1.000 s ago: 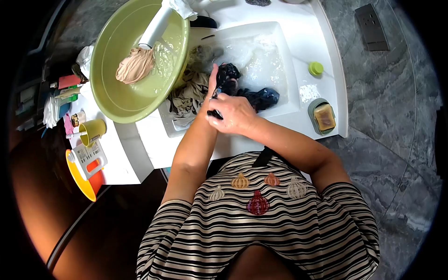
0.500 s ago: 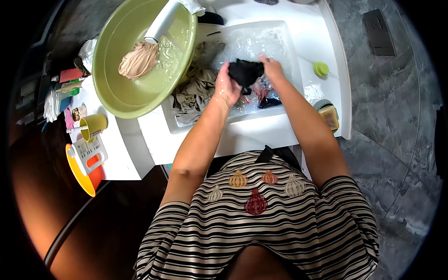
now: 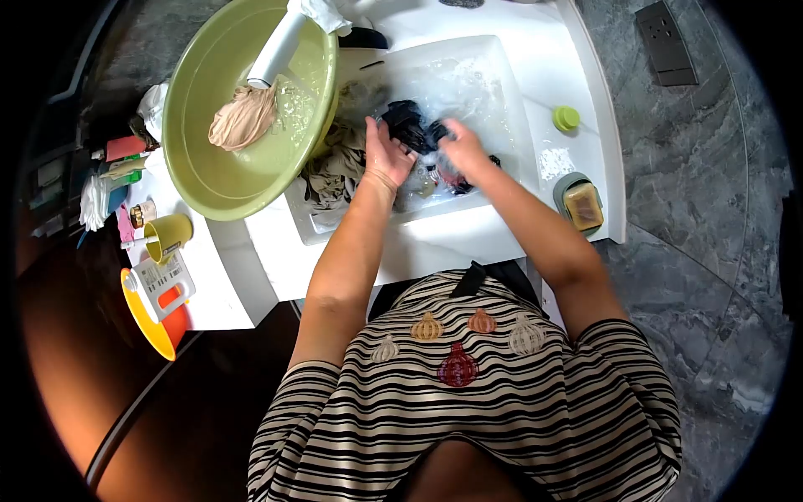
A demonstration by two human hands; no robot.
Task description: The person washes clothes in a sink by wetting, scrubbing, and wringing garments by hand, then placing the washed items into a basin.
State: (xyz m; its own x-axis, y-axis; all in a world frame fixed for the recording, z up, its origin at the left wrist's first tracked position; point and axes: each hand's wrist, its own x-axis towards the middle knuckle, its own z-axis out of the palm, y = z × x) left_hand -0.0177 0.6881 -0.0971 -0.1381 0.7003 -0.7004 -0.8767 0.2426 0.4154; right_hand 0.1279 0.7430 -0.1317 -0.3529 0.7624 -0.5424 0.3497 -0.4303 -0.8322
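A dark wet cloth (image 3: pixel 405 124) lies across the water in the white sink (image 3: pixel 512 109), between my two hands. My left hand (image 3: pixel 390 157) is palm up with its fingers apart, touching the cloth's near left edge. At the cloth's right end, my right hand (image 3: pixel 465 152) is closed on it, slightly blurred. Below that hand a reddish and dark patterned piece (image 3: pixel 452 179) shows in the suds. Khaki cloth (image 3: pixel 338 164) is heaped on the sink's left side.
A green basin (image 3: pixel 191 125) holds water and a beige cloth (image 3: pixel 242 119) under a white spout (image 3: pixel 276 50). On the right stand a green cap (image 3: pixel 566 118) and a soap dish with soap (image 3: pixel 583 207). A yellow cup (image 3: pixel 170 234) and white jug (image 3: pixel 163 280) are at left.
The dark cloth went from bunched at my left forearm to lifted between both hands, and is now lower and spread at the water. My left hand has opened.
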